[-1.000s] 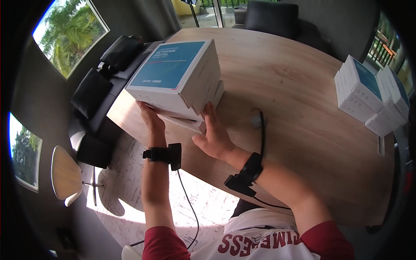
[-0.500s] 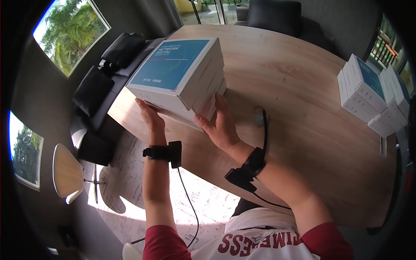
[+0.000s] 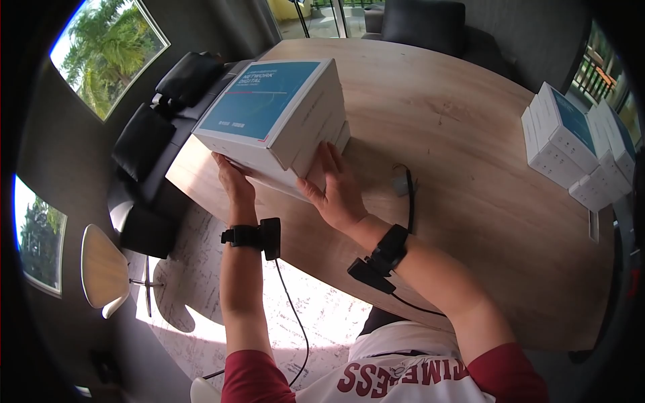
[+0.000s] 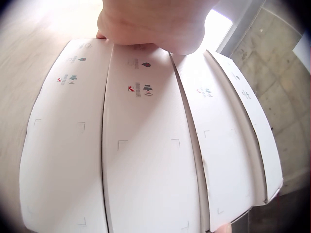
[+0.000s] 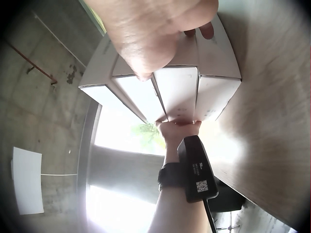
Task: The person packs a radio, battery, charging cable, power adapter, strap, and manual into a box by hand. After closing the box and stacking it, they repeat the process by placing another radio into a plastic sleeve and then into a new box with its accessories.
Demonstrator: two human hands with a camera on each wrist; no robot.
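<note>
— What's under you?

— A round wooden table [image 3: 457, 168], with dark chairs [image 3: 144, 141] beyond its far edge and a window showing palms.

— And your fingers?

— My left hand [image 3: 233, 180] presses straight fingers against the near end of a stack of white boxes [image 3: 282, 121]; my right hand [image 3: 336, 191] lies flat along its side, fingers stretched out, nothing curled. The stack sits at the table's left edge, blue lid up.

— Anything else?

— More white boxes [image 3: 571, 151], well apart, far right.

Smooth matt white cardboard boxes [image 3: 279, 117]; pale wood-grain table [image 3: 470, 168], lightly satin; black plastic wrist cameras [image 3: 271, 238].
</note>
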